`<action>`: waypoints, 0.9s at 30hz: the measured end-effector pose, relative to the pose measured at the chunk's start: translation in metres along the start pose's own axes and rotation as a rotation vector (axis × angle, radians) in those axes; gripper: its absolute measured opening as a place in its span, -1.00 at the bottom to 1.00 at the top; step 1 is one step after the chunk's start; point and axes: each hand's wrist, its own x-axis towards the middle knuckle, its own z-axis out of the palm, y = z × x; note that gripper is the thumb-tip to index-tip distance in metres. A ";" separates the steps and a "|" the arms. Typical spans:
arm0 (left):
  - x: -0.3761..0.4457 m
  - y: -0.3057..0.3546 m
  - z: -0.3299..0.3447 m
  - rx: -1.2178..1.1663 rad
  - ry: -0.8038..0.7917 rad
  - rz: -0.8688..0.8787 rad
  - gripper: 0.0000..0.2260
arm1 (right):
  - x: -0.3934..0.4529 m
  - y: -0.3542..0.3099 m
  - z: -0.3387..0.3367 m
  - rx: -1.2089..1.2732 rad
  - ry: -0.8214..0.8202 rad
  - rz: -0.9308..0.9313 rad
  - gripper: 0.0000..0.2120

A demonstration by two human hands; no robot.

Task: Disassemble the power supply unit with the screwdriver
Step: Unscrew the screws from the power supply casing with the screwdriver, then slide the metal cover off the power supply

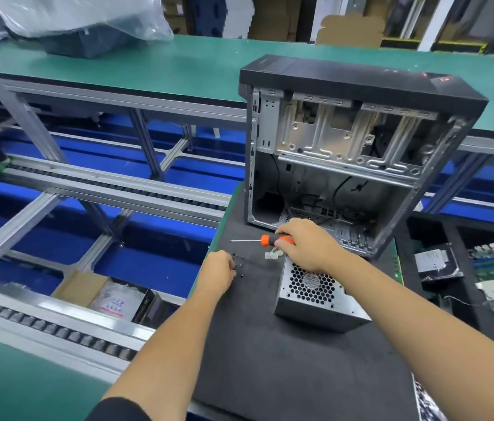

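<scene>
The power supply unit [315, 294] sits on the black mat [270, 360] before the open computer case [355, 153]. It looks a heavy, stiff metal box, best gripped by its flat sides. The right hand [306, 247] grips the screwdriver [270, 239], hiding the cables. The left hand [217, 268] curls at the small black screws [237, 262]; whether it pinches one, I cannot tell.

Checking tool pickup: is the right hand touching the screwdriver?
Touching. The head view shows the right hand with fingers curled over the screwdriver handle.
</scene>
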 end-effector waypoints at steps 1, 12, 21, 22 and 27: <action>0.000 0.000 0.000 0.004 -0.002 0.004 -0.93 | 0.000 0.001 0.000 0.010 0.004 0.003 -0.80; -0.014 0.016 -0.013 -0.069 0.185 0.147 -0.62 | -0.005 0.010 -0.011 -0.001 0.115 0.132 -0.87; -0.031 0.099 -0.013 -0.316 -0.146 0.111 -0.53 | -0.021 0.032 -0.033 0.070 0.032 0.316 -0.73; -0.033 0.104 -0.009 -0.374 -0.199 0.051 -0.57 | -0.026 0.036 -0.035 0.090 0.002 0.326 -0.74; -0.042 0.103 -0.006 -0.676 -0.435 -0.189 -0.70 | -0.050 0.056 -0.041 0.092 -0.045 0.437 -0.84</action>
